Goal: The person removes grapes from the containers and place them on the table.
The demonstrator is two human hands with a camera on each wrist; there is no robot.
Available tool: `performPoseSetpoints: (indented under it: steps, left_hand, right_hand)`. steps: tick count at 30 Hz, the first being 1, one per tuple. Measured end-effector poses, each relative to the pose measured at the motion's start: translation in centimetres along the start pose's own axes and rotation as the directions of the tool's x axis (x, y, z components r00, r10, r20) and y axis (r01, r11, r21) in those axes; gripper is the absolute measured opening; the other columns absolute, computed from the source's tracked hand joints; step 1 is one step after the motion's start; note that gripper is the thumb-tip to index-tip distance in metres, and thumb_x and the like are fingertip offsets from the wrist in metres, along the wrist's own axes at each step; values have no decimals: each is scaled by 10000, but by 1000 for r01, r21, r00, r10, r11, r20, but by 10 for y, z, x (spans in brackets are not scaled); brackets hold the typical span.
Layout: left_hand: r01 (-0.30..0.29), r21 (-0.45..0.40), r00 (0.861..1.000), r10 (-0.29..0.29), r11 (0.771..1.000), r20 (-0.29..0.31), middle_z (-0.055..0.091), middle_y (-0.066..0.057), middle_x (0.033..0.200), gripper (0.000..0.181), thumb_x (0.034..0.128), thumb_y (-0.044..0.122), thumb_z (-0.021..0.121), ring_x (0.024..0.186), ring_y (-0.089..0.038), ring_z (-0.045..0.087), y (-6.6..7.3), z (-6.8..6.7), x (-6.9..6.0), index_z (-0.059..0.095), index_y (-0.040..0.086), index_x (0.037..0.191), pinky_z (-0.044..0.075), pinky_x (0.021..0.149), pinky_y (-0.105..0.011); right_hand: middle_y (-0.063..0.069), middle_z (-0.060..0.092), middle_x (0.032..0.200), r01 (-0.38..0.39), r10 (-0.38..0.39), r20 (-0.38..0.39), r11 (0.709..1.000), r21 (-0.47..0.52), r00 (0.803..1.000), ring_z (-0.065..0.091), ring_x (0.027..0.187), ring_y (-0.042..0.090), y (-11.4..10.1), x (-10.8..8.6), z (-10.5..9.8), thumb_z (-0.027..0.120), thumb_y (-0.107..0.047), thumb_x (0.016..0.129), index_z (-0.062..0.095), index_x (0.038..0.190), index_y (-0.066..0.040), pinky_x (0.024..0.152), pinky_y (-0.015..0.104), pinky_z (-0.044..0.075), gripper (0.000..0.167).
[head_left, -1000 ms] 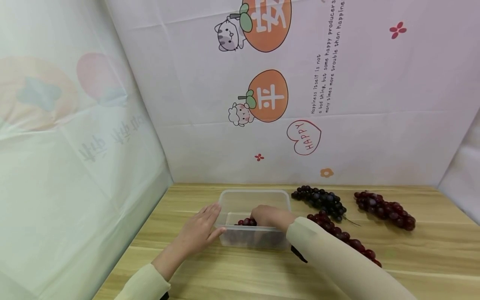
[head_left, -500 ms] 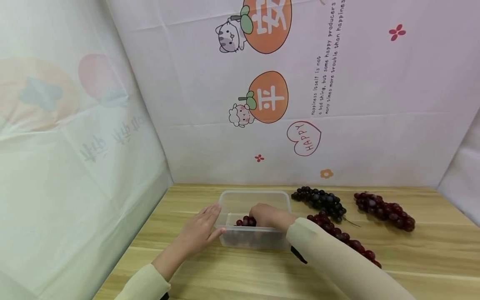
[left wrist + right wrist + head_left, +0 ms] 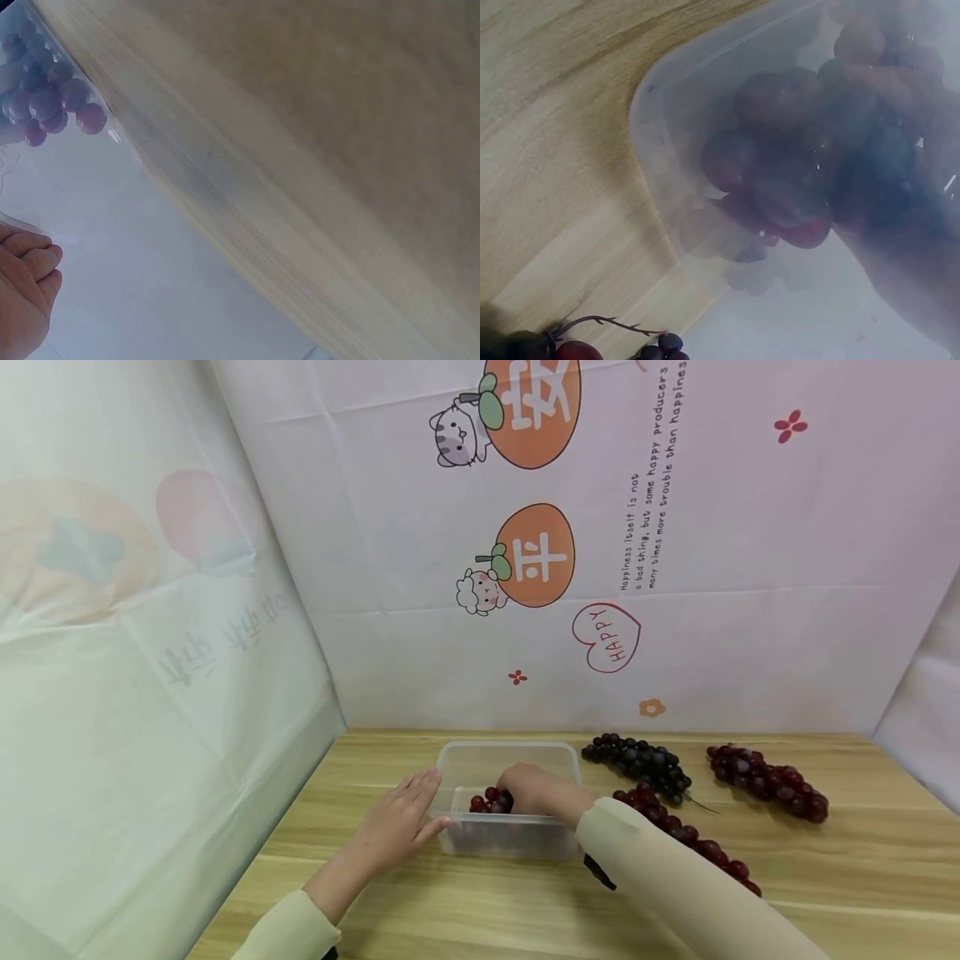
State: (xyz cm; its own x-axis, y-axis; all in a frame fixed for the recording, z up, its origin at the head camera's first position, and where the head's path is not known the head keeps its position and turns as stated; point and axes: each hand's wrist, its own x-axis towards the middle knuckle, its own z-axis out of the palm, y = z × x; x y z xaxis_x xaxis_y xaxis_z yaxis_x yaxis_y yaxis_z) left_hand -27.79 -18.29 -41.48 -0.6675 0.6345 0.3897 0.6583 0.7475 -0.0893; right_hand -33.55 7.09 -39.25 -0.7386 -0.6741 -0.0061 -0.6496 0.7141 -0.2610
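A clear plastic box stands on the wooden table, with a bunch of red grapes inside it. My right hand reaches down into the box and grips that bunch; its fingertips are hidden among the grapes and behind the front wall. Through the cloudy wall, the right wrist view shows the grapes close to the hand. At the box's left end, my left hand rests with straight fingers against the rim and thumb near the front corner. The left wrist view catches this hand at the box's edge.
Right of the box lie a black grape bunch and a long red bunch, partly under my right sleeve. Another red bunch lies farther right. A white printed cloth hangs behind the table.
Inside the box, the red grapes have shifted slightly, with more of them showing beside my right hand, which has barely moved. My left hand keeps its place on the box.
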Motion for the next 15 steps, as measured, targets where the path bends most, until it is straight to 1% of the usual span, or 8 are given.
performPoseSetpoints:
  steps: [3, 7, 11, 15]
  left_hand:
    - [1, -1, 1000, -1, 1000, -6, 432, -251, 1439, 691, 997, 425, 517, 1325, -344, 431, 0, 1, -1, 403, -116, 1411, 340, 1103, -467]
    - [6, -3, 1000, -6, 1000, -12, 441, -255, 1431, 694, 1000, 436, 505, 1320, -344, 436, 0, 2, 0, 409, -119, 1406, 339, 1104, -464]
    - [10, -11, 1000, -10, 1000, -15, 439, -259, 1431, 704, 1005, 452, 484, 1321, -350, 433, 0, 3, 0, 407, -123, 1404, 338, 1102, -474]
    - [13, -14, 1000, -13, 1000, -13, 436, -261, 1432, 708, 1009, 459, 469, 1319, -354, 434, 0, 2, 0, 407, -125, 1403, 339, 1101, -477]
  right_hand:
    - [-58, 523, 644, 22, -23, -45, 1000, -11, 999, 404, 599, 114, 0, 0, 0, 733, -52, 816, 595, 695, -116, 595, 299, 387, 194]
    - [-74, 517, 629, 47, -48, -101, 999, -14, 994, 407, 582, 104, 0, -2, 0, 747, -63, 816, 592, 684, -136, 575, 287, 390, 216]
    - [-87, 541, 659, 41, -46, -132, 998, -40, 990, 459, 609, 93, 0, -2, -1, 766, -44, 770, 605, 701, -149, 592, 281, 426, 204]
    - [-71, 599, 728, 23, -33, -157, 997, -67, 987, 522, 665, 102, -2, -3, -3, 776, -18, 718, 660, 774, -143, 626, 302, 473, 180]
